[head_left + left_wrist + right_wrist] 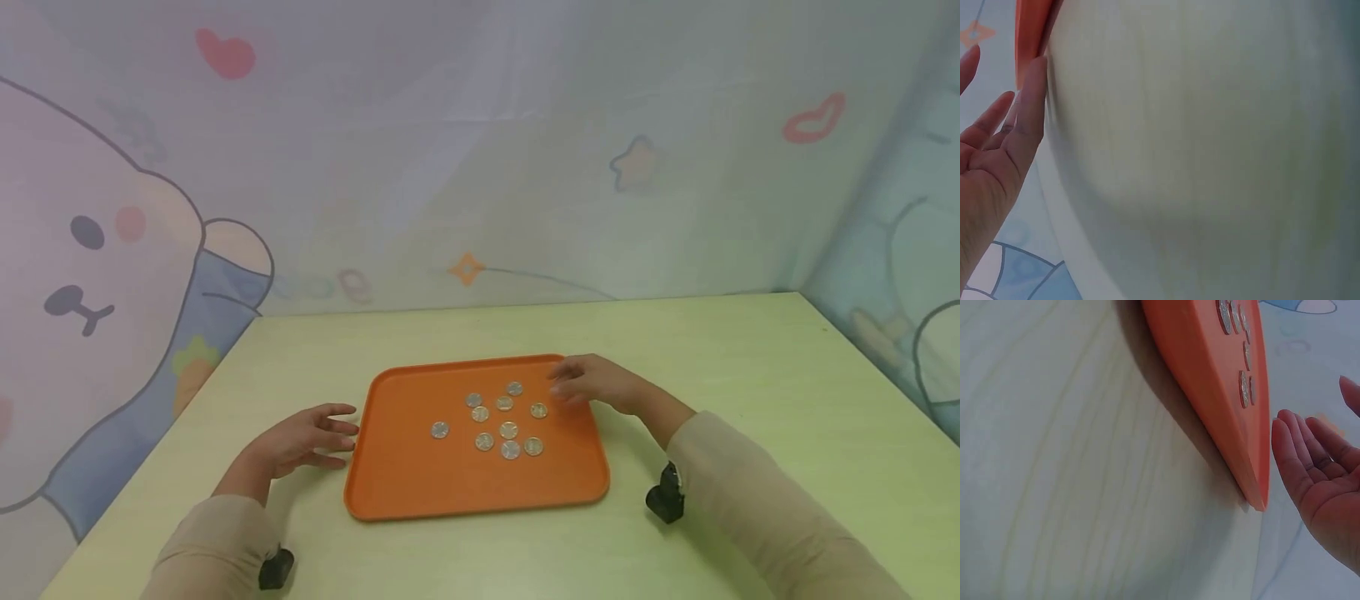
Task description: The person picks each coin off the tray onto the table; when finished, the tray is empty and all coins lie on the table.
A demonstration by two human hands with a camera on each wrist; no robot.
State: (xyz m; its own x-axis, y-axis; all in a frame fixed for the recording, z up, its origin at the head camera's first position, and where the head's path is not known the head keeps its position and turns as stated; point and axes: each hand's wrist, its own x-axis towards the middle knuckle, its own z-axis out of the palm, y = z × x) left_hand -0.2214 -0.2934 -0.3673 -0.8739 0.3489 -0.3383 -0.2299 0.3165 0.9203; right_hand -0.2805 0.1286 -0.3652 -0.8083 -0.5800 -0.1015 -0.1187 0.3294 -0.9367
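An orange tray [420,483] lies on the table with several silvery coins [510,450] spread over its middle and right side. My left hand [311,437] is at the tray's left edge, fingers extended and spread, fingertips right at the rim; the left wrist view shows this hand [1004,137] beside the orange rim [1032,31]. Over the tray's far right corner hovers my right hand [596,383], fingers loosely bent and holding nothing. In the right wrist view that hand [1322,475] appears above the tray's side [1210,394], its palm in sight and coins [1244,387] close by.
The pale wooden table [712,350] extends around the tray on all sides. Behind it hangs a cloth backdrop [480,167] printed with a bear, hearts and stars. A black wrist device [666,496] hangs below the right sleeve, another [276,568] below the left.
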